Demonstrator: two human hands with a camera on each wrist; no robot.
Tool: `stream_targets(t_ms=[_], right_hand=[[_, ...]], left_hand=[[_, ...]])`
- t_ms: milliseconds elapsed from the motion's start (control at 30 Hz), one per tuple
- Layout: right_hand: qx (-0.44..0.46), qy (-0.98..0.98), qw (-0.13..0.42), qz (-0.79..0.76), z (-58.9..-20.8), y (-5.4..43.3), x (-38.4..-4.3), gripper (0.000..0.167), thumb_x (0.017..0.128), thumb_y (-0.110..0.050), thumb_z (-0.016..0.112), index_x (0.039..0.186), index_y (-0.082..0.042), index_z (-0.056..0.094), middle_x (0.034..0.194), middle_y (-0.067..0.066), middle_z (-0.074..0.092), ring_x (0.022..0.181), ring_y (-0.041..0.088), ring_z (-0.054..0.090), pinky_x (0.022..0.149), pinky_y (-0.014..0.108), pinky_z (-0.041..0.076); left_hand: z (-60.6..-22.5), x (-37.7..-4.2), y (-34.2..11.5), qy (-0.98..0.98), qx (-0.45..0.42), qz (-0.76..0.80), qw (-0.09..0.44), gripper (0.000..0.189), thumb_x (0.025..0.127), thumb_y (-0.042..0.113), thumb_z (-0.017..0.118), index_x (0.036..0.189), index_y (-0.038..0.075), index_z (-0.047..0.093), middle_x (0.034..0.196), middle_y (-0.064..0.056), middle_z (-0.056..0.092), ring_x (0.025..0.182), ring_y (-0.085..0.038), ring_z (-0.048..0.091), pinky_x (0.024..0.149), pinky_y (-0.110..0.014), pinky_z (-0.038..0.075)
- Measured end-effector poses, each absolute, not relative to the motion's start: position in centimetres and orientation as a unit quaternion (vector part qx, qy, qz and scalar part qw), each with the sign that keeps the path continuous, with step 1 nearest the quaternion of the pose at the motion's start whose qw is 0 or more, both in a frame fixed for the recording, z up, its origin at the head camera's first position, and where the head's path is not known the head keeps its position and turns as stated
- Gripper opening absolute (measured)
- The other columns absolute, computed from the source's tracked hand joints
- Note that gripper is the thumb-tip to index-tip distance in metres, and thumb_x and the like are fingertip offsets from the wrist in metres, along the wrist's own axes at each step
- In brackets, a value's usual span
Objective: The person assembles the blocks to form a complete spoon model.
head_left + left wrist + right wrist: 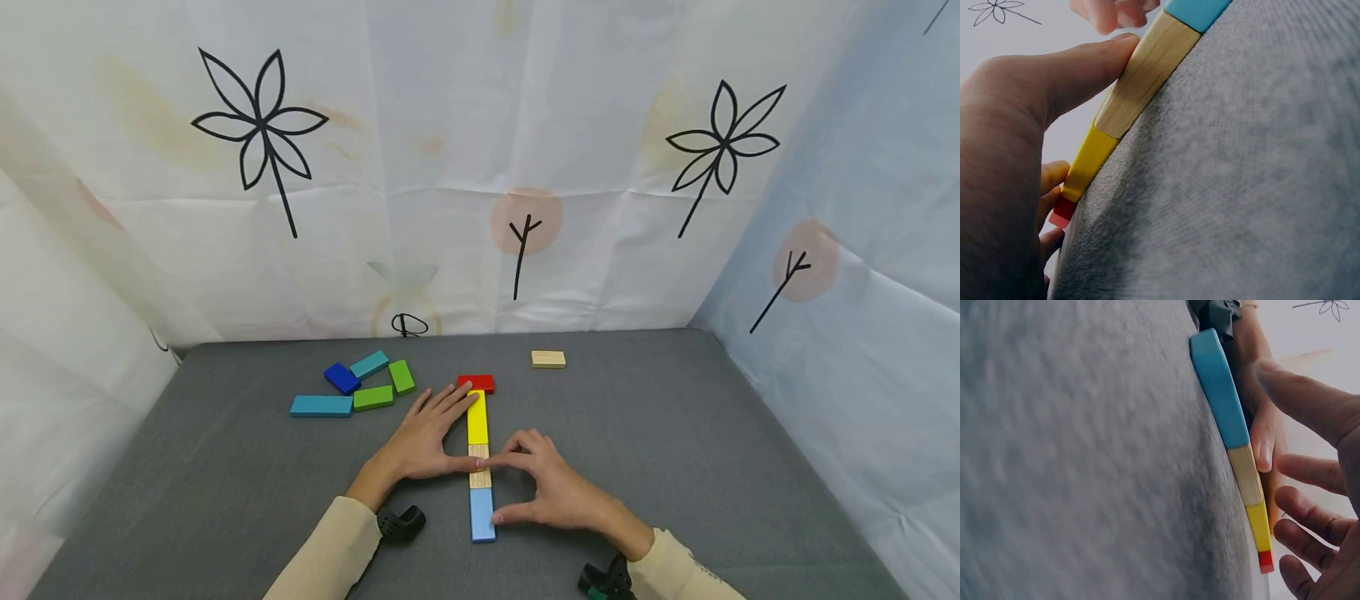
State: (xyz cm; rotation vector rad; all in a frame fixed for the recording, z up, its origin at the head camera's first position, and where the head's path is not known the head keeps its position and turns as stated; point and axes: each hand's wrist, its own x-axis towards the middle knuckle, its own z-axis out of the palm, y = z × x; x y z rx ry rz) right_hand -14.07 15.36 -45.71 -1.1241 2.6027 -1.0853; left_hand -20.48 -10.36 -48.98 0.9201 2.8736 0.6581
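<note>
Along block row (481, 479), left hand (426, 442) touching, right hand (553, 485) close, contact unclear

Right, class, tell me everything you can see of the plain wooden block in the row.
The wooden block is oblong and pale tan, with visible grain and no paint showing. It lies flat on the grey surface, end to end between the yellow block and the light blue block. The left hand touches it with the thumb, hiding part of its top; the right hand is close by, its contact unclear.
</note>
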Motion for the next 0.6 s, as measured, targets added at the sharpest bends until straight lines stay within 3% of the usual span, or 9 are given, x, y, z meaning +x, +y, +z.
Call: stream_targets(t_ms=[133, 333, 600], right_hand=[[-0.338, 0.871, 0.043, -0.353, -45.6, 15.7, -14.9, 0.068, 0.081, -0.048, 0.085, 0.137, -0.017, 0.064, 0.125, -0.002, 0.054, 0.118, 0.019, 0.044, 0.101, 0.062, 0.036], [-0.338, 0.879, 0.027, -0.336, -46.1, 15.8, -16.7, 0.092, 0.080, -0.045, 0.086, 0.153, -0.007, 0.046, 0.154, 0.017, 0.039, 0.138, 0.039, 0.034, 0.103, 0.069, 0.035], [-0.349, 0.887, 0.061, -0.297, -46.0, 15.4, -18.5, 0.114, 0.074, -0.050, 0.089, 0.161, -0.008, 0.028, 0.167, 0.019, 0.016, 0.148, 0.045, 0.018, 0.108, 0.076, 0.021]], left_hand=[[-49.0, -20.5, -10.3, 0.929, 0.298, 0.217, 0.030, 0.102, 0.083, 0.080, 0.055, 0.163, 0.023, 0.027, 0.169, 0.006, 0.015, 0.155, -0.024, 0.015, 0.123, -0.056, 0.002], [-49.0, -20.4, -10.4, 0.927, 0.299, 0.223, 0.032, 0.102, 0.083, 0.079, 0.057, 0.163, 0.023, 0.027, 0.169, 0.005, 0.016, 0.155, -0.025, 0.015, 0.123, -0.057, 0.002], [-49.1, -20.5, -10.5, 0.928, 0.302, 0.218, 0.027, 0.102, 0.083, 0.078, 0.056, 0.163, 0.021, 0.027, 0.169, 0.004, 0.016, 0.155, -0.025, 0.015, 0.123, -0.056, 0.002]])
